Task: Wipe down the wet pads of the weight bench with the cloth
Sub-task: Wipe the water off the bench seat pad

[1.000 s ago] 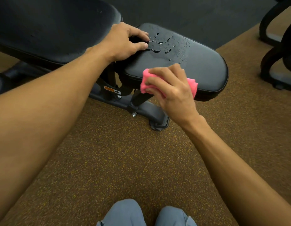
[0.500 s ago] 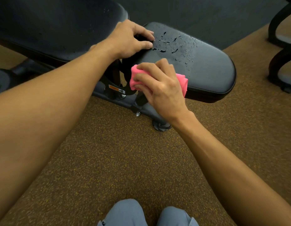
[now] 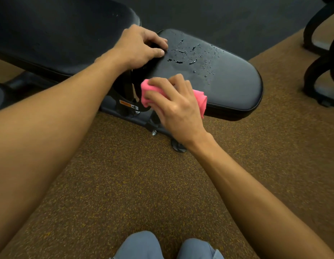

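The black seat pad (image 3: pixel 228 85) of the weight bench carries water drops (image 3: pixel 190 55) across its far half. A larger back pad (image 3: pixel 59 34) lies to its left with a few small drops. My right hand (image 3: pixel 173 105) grips a folded pink cloth (image 3: pixel 200 99) at the seat pad's near left corner, pressed against the pad. My left hand (image 3: pixel 142 46) curls its fingers over the seat pad's left end, at the gap between the two pads.
The bench frame (image 3: pixel 128 111) with an orange label and a round foot (image 3: pixel 178 146) sits under the pads on brown speckled floor (image 3: pixel 125 184). Black curved machine legs (image 3: pixel 319 53) stand at the right. My knees (image 3: pixel 162 247) show at the bottom edge.
My right hand with the cloth slid left along the seat pad's near edge and now sits at its left corner. The left hand kept its hold.
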